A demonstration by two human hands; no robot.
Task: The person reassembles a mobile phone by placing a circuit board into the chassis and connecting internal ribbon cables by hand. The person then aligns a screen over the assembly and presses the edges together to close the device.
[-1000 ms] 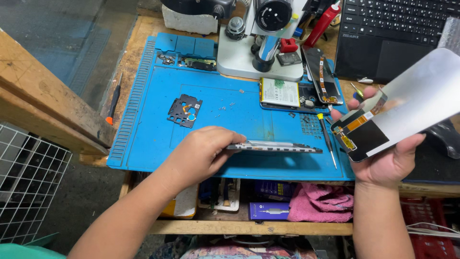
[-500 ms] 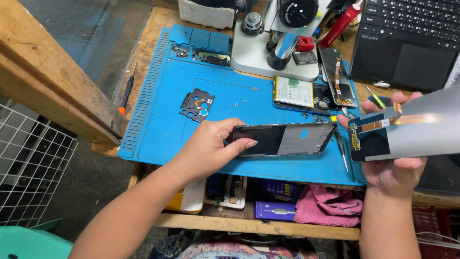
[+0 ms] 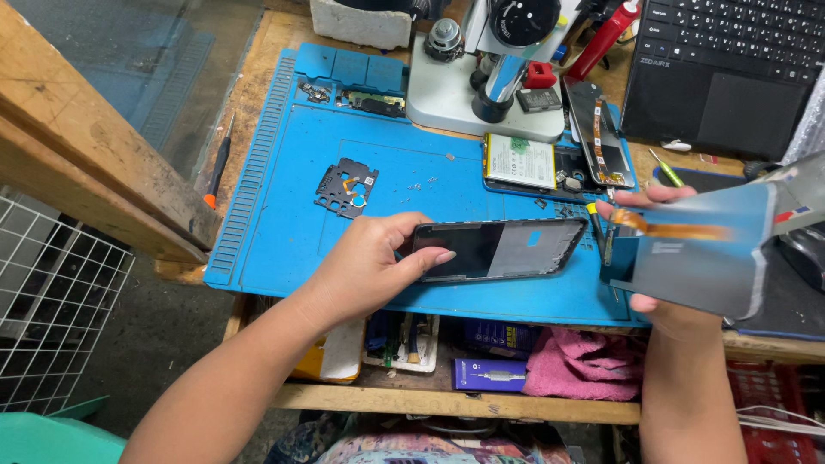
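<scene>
**Frame in the left hand, screen panel in the right**

Left hand (image 3: pixel 365 271) is closed around one short end of a black rectangular phone frame (image 3: pixel 498 249), thumb on top, holding it just over the blue silicone work mat (image 3: pixel 284 232). The frame's long axis runs sideways, straight away from that hand toward the right hand (image 3: pixel 662 301). The right hand grips a flat grey display panel with an orange flex cable (image 3: pixel 696 262), tilted, just past the frame's far end, not touching as far as I can tell.
</scene>
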